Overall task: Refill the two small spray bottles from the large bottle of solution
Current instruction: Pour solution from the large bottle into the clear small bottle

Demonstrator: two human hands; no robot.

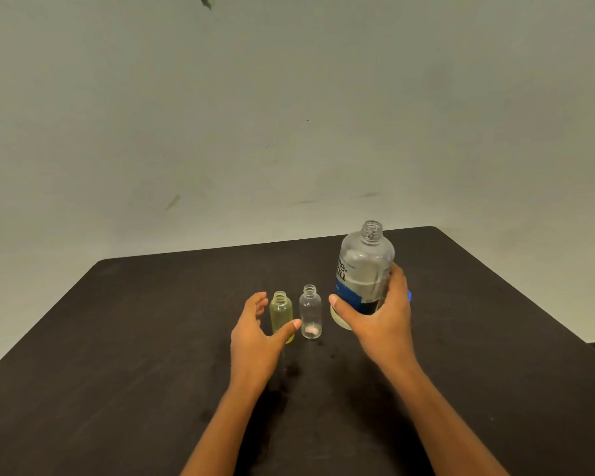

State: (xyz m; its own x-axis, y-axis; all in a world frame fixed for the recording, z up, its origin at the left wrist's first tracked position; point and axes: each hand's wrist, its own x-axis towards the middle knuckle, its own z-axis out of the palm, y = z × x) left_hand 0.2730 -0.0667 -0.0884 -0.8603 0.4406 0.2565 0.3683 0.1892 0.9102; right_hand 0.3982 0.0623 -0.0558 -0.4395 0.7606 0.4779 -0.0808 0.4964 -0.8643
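Observation:
Two small uncapped bottles stand side by side mid-table: a yellowish one (281,312) on the left and a clear one (310,310) on the right. My left hand (255,333) is open around the yellowish bottle, thumb in front of its base, fingers spread on its left; whether it touches is unclear. My right hand (380,312) grips the large clear bottle (364,266) with a blue label, uncapped, held upright and slightly tilted just right of the small bottles. Its base is hidden by my hand.
The dark table (134,355) runs to a far edge near a pale wall (289,115). A small blue object (409,296) peeks out behind my right hand. Faint wet marks show on the table before the small bottles.

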